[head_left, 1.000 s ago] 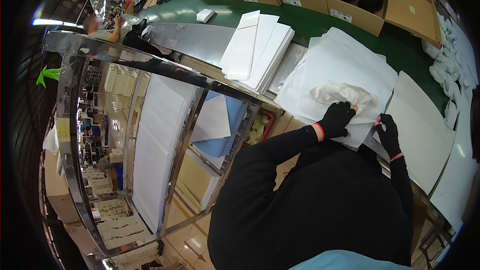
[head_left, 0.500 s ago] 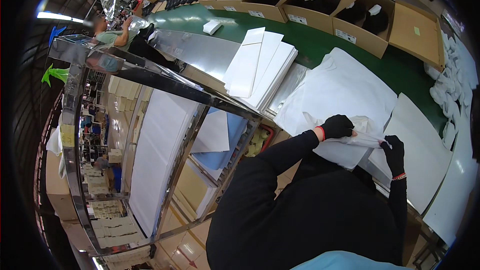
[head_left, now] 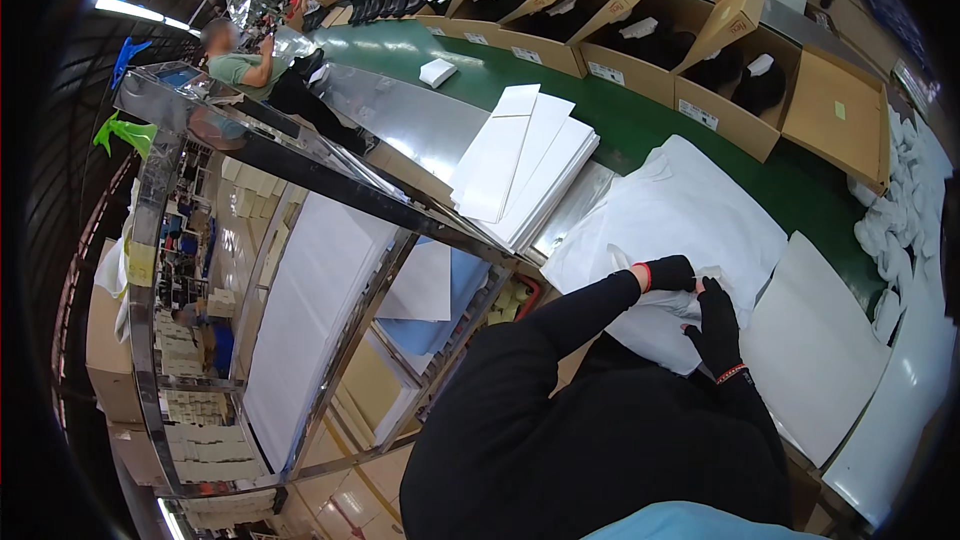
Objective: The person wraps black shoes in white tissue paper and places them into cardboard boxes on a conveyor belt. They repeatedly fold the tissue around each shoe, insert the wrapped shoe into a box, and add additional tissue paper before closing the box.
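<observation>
I seem to be bunching thin white paper [head_left: 655, 314] atop the bench's near edge, left hand [head_left: 670, 273] and right hand [head_left: 716, 325] together over it — grip hidden, can't tell. Next calls for light fingers, I'd judge. White cards [head_left: 510, 165] crowd left — open cartons [head_left: 735, 127] limit forward reach.

White paper [head_left: 723, 275], crumpled and bunched, lies on the near part of a broad pile of white sheets [head_left: 690, 195]. The pile sits aslant, its top smooth at the far side (the near edge sags in soft folds).
</observation>
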Demonstrator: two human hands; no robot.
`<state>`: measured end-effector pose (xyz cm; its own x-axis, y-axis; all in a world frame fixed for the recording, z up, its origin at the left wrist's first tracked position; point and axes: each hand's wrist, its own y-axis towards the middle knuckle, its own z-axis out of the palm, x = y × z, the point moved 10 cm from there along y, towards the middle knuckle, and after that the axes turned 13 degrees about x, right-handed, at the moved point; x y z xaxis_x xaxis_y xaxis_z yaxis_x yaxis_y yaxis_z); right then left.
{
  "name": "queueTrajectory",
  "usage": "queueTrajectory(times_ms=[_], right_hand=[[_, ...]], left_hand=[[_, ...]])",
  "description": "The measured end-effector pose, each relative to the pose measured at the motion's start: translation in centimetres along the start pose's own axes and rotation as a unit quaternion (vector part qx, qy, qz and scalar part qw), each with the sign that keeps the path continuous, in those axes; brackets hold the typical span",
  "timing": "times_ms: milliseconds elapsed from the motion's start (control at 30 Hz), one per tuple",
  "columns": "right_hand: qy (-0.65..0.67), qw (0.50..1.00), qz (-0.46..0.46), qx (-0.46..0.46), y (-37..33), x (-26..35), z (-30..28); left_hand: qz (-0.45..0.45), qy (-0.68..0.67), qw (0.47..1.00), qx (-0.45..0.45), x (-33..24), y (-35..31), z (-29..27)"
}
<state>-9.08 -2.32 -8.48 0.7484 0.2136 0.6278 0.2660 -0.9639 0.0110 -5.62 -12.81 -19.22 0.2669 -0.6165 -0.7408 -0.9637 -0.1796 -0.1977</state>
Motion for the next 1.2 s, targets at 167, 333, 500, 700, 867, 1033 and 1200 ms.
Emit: queueTrajectory(times_ms=[167,333,500,700,867,1033,1200], right_hand=[[-0.045,0.999,0.010,0.001,-0.1,-2.4,0.5],[-0.076,0.995,-0.007,0.072,-0.2,-3.1,1.2],[0.090,0.985,0.090,0.112,-0.9,-5.2,0.5],[-0.236,0.971,0.036,0.026,-0.5,0.1,-0.7],[-0.182,0.977,0.064,0.094,-0.8,-0.9,1.7],[-0.201,0.966,0.045,0.157,1.3,-2.6,3.3],[-0.234,0.965,0.019,0.114,2.3,0.0,0.9]], left_hand=[[-0.056,-0.010,0.972,-0.228,-10.3,-7.0,-6.9],[0.018,0.074,0.984,-0.163,-9.0,-8.3,-0.9],[-0.092,-0.119,0.988,0.032,-4.1,-7.1,0.0],[-0.172,-0.173,0.970,0.021,-0.3,-5.9,-0.7],[-0.235,-0.088,0.967,-0.044,-3.2,-7.4,-2.4],[-0.113,0.173,0.944,-0.258,-11.3,-9.3,-1.6],[-0.145,0.153,0.958,-0.195,-9.8,-8.7,2.7]])
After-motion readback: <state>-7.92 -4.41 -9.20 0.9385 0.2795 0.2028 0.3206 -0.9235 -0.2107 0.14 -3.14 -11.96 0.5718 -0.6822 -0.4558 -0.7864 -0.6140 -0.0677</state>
